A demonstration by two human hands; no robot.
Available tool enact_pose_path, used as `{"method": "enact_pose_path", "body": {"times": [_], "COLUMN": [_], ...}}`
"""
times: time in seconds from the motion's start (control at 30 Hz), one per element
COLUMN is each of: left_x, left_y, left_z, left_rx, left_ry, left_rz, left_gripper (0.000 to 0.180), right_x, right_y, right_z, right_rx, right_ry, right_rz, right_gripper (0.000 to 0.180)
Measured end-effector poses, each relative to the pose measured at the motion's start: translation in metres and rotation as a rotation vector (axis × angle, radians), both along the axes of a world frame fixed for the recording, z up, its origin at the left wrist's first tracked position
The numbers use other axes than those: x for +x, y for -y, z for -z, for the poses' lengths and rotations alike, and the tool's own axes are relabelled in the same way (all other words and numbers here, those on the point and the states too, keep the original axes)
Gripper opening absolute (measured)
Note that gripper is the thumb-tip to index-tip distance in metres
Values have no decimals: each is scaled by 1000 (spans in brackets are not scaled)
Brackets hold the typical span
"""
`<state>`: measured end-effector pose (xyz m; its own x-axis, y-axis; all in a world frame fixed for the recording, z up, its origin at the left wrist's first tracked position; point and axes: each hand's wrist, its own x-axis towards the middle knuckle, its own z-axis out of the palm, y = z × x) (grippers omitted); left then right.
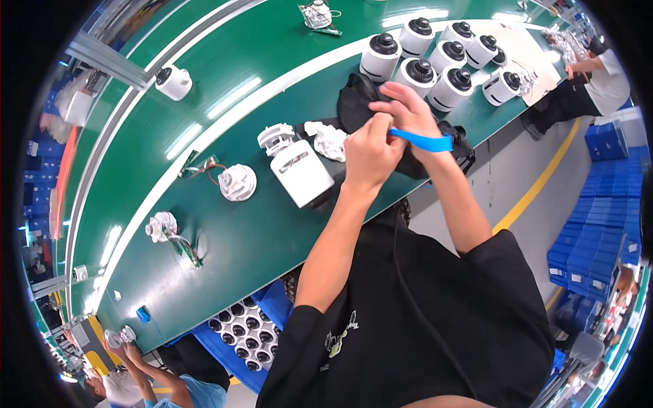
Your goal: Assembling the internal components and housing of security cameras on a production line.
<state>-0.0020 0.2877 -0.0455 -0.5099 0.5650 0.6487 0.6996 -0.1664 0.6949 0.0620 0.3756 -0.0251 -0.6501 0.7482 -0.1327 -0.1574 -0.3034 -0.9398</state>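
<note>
Near, at seven o'clock, a blue bin [253,340] of black-and-white parts. At centre, the left hand [371,153] and right hand [408,112] pinch a blue strap [423,141], its length running left-right. Beyond, white cylinders [435,61].

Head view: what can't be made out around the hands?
- Left hand: palm side faces away, so anything pinched in it is hidden.
- Black mesh piece: partly covered by both hands; shape unclear.
- Right hand: fingertips overlap the left, contact point hidden; blue wristband partly behind the left hand.
- Blue tray of parts: partly behind the person's sleeve.
</note>
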Motion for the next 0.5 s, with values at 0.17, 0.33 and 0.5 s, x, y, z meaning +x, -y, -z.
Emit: {"method": "enact_pose_path", "body": {"times": [0.17,0.33,0.5], "left_x": [32,93,103], "left_y": [-8,-12,-25], "left_z": [-4,-14,3], "left_rx": [34,86,-19], "left_ry": [203,376,504], "left_rz": [117,425,340], "left_gripper": [14,14,10], "right_x": [83,157,229], "right_y": [44,77,92], "right_z": [-10,-60,-100], "right_rx": [843,946,1156], "right_ry": [468,769,589], "right_rz": [-177,-230,-708], "right_gripper": [61,78,76]}}
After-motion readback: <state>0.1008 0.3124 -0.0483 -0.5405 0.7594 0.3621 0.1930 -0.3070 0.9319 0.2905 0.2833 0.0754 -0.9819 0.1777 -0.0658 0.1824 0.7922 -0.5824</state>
